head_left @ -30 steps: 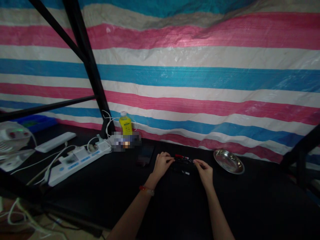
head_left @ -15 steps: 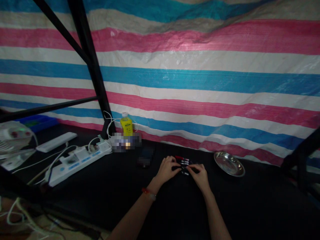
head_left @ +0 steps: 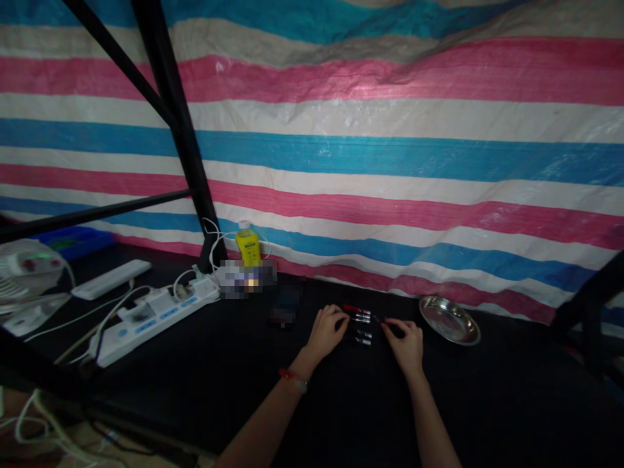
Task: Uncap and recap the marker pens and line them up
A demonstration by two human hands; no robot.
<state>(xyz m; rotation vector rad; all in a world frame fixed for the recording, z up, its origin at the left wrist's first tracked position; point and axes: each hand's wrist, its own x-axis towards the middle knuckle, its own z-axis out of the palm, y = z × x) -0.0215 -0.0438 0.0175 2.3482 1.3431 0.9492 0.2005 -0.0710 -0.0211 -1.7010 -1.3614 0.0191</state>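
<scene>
On the black tabletop (head_left: 341,403) several slim pen-like sticks lie side by side, too small and dark to identify surely. A red one with a silver band (head_left: 357,310) is farthest back, and a black one with a silver end (head_left: 363,341) lies nearest me. My left hand (head_left: 327,328), with a beaded bracelet at its wrist, is closed with finger and thumb pinching the left end of a dark stick (head_left: 359,318) in the row. Just right of the row, my right hand (head_left: 405,341) is closed in a pinch around a small dark piece (head_left: 378,319).
A shiny metal dish (head_left: 449,320) stands right of my hands. To the left lie a dark phone-like object (head_left: 286,304), a yellow bottle (head_left: 248,246), a white power strip (head_left: 156,328) with cables and a white fan (head_left: 32,270). Striped sheeting (head_left: 390,156) hangs behind.
My right hand has moved right, away from my left hand, with a small dark piece at its fingertips. The row of sticks between the hands shows more fully.
</scene>
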